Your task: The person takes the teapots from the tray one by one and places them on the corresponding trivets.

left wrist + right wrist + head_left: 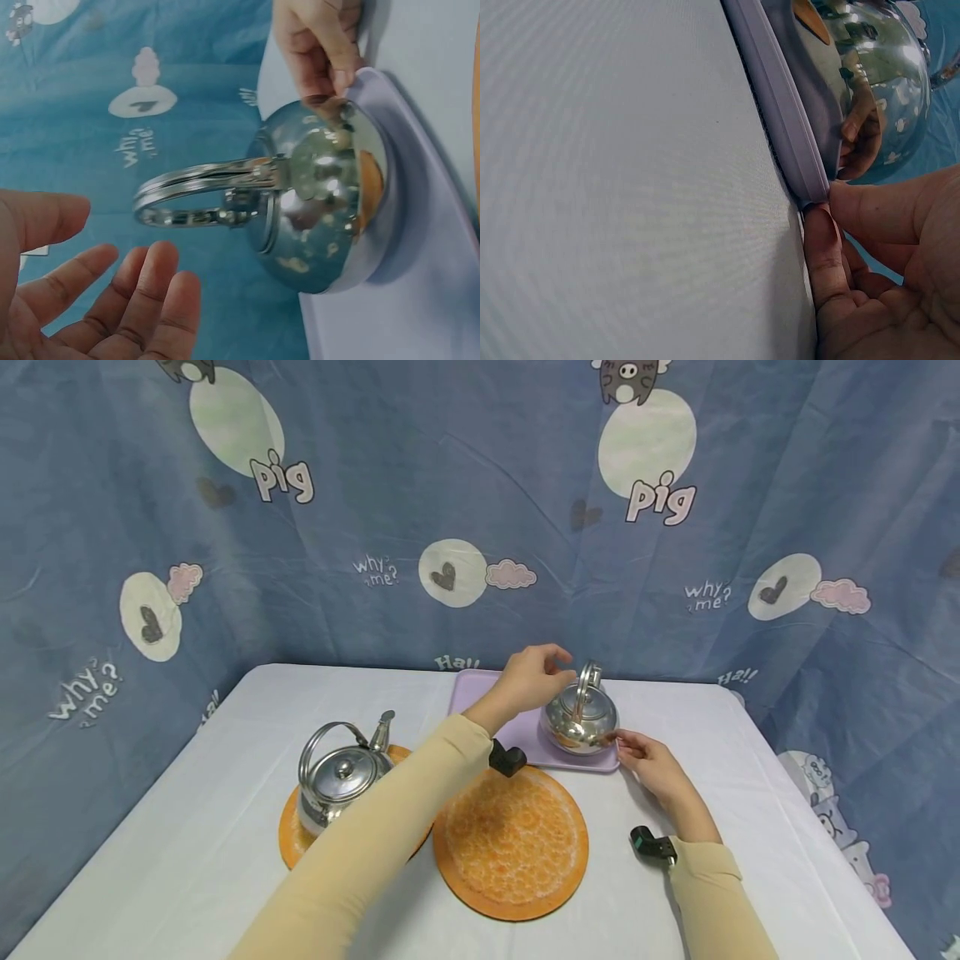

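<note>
Right of centre in the frame, a kettle (579, 732) stands on the lilac tray (525, 737); the left grip (531, 678), fingers parted and empty, is just beside its handle (202, 179), while the right grip (652, 765) pinches the tray's lower-right corner. The step looks like securing the tray; the next move probably calls for clearing the handle without a knock and holding the tray's left side.

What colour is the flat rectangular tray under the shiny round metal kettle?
The flat rectangular tray is pale purple; the head view shows it best.

There are two kettles (578, 724), two mats (512, 843), one tray (522, 737).
</note>
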Demonstrator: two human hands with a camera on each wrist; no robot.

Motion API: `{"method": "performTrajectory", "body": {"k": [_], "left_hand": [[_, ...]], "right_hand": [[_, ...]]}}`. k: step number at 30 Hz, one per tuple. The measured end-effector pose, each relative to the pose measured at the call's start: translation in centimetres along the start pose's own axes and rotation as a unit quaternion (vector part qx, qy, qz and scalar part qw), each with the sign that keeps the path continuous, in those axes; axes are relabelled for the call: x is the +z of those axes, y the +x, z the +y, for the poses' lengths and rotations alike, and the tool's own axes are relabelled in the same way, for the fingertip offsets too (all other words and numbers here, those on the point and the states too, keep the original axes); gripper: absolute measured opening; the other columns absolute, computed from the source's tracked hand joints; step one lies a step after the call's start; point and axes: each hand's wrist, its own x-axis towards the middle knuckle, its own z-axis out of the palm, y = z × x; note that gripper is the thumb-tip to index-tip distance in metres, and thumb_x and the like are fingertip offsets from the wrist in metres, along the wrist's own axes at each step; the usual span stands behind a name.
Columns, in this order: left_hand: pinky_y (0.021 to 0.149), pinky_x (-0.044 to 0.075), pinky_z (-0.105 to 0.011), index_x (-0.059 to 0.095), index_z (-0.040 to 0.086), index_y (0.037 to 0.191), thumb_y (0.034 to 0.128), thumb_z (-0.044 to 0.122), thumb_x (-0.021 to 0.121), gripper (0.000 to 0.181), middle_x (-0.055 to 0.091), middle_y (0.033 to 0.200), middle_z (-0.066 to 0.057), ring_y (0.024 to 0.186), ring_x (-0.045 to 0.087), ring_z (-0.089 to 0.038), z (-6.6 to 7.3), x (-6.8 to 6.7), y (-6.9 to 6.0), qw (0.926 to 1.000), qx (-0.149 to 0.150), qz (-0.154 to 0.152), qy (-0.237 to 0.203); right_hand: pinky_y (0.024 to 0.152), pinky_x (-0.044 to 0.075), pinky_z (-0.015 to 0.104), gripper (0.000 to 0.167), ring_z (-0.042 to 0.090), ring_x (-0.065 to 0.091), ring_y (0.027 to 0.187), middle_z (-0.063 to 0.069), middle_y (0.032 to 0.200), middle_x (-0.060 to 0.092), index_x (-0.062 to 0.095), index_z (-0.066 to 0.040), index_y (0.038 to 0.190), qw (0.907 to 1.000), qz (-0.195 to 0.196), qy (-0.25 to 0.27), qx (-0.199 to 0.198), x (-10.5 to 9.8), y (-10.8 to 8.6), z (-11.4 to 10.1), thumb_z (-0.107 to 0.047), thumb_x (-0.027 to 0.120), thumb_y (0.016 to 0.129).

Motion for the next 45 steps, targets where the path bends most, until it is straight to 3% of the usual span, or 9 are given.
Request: {"method": "performTrajectory", "body": {"k": [6,16,22,29,37,41,45], "left_hand": [[0.075,0.052,-0.032,0.065,0.018,0.126,0.0986,0.035,0.062,0.032,0.065,0.104,-0.003,0.091,0.062,-0.018,-0.4,1.2,0.6,0.9996,-0.021,0.009,-0.018],[0.085,0.056,-0.035,0.066,0.014,0.126,0.0978,0.036,0.063,0.036,0.070,0.116,-0.008,0.106,0.066,-0.023,-0.4,2.5,1.8,0.9986,-0.036,0.018,-0.034],[0.095,0.054,-0.038,0.065,0.008,0.129,0.0998,0.033,0.060,0.039,0.068,0.123,-0.010,0.110,0.066,-0.023,-0.1,3.4,2.0,0.9981,-0.051,0.004,-0.034],[0.083,0.058,-0.034,0.066,0.004,0.126,0.0992,0.029,0.062,0.037,0.071,0.114,-0.011,0.079,0.072,-0.018,0.1,3.8,2.4,0.9945,-0.064,0.021,-0.080],[0.079,0.056,-0.031,0.068,0.005,0.121,0.0976,0.026,0.065,0.031,0.072,0.106,-0.009,0.085,0.069,-0.018,0.7,3.9,2.6,0.9955,-0.068,0.033,-0.056],[0.073,0.054,-0.029,0.073,0.006,0.108,0.0953,0.025,0.068,0.023,0.074,0.096,-0.006,0.080,0.066,-0.016,0.9,3.8,2.6,0.9950,-0.075,0.057,-0.034],[0.066,0.054,-0.026,0.074,0.006,0.103,0.0941,0.025,0.070,0.021,0.075,0.091,-0.006,0.070,0.068,-0.015,1.1,3.9,2.7,0.9951,-0.074,0.057,-0.032]], "right_hand": [[0.108,0.041,0.044,0.048,0.034,0.049,0.129,0.026,0.146,0.048,0.041,0.001,0.149,1.0000,-0.002,0.003,0.000,0.1,0.0,0.1,-0.011,0.051,0.103],[0.093,0.044,0.021,0.048,0.028,0.052,0.123,0.025,0.142,0.051,0.042,0.000,0.148,1.0000,-0.003,-0.001,0.001,0.0,-0.1,0.0,-0.011,0.052,0.103],[0.099,0.044,0.029,0.048,0.033,0.051,0.127,0.026,0.144,0.049,0.041,0.003,0.148,1.0000,-0.002,0.001,0.003,0.0,-0.3,0.3,-0.010,0.052,0.103],[0.095,0.042,0.023,0.047,0.031,0.051,0.125,0.025,0.141,0.052,0.043,0.000,0.148,1.0000,0.002,0.001,-0.005,-0.1,-0.1,0.0,-0.011,0.053,0.103],[0.087,0.042,0.013,0.047,0.031,0.053,0.122,0.026,0.138,0.053,0.043,0.003,0.147,0.9999,0.005,-0.001,-0.009,-0.1,-0.1,0.0,-0.008,0.053,0.102],[0.092,0.044,0.019,0.048,0.032,0.052,0.124,0.026,0.140,0.052,0.042,0.004,0.147,0.9999,0.003,-0.002,-0.013,0.1,0.1,-0.1,-0.008,0.052,0.102],[0.100,0.044,0.031,0.047,0.032,0.052,0.125,0.026,0.141,0.052,0.043,0.003,0.147,0.9999,0.011,-0.002,-0.003,0.1,0.1,-0.2,-0.007,0.052,0.102]]}}
